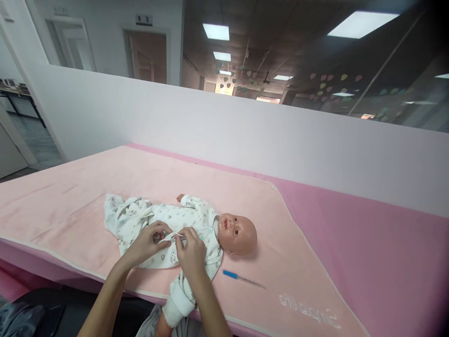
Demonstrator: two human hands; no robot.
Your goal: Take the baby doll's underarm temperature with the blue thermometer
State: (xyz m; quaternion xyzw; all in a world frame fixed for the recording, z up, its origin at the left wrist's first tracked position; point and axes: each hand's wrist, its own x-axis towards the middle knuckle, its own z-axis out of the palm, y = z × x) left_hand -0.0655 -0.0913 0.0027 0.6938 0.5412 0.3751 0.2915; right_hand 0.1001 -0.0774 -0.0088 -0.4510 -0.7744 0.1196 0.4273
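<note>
A baby doll (239, 236) lies on its back with its head to the right, dressed in a white printed baby outfit (178, 215). Over the doll's chest, my left hand (150, 240) and my right hand (191, 248) pinch the outfit's front edge between thumbs and fingers, close to each other. Any fastener between the fingertips is too small to make out. One sleeve, with a turned-back white cuff, hangs over the near edge under my right forearm. To the right of my right hand lies a blue-capped thermometer (242, 278) with a clear stem.
A peach blanket (280, 262) printed "Simple life" in mirrored letters covers much of the pink table cover (368, 234). Behind it stands a low white wall (245, 131) with glass above. A dark seat (77, 309) is below the near edge.
</note>
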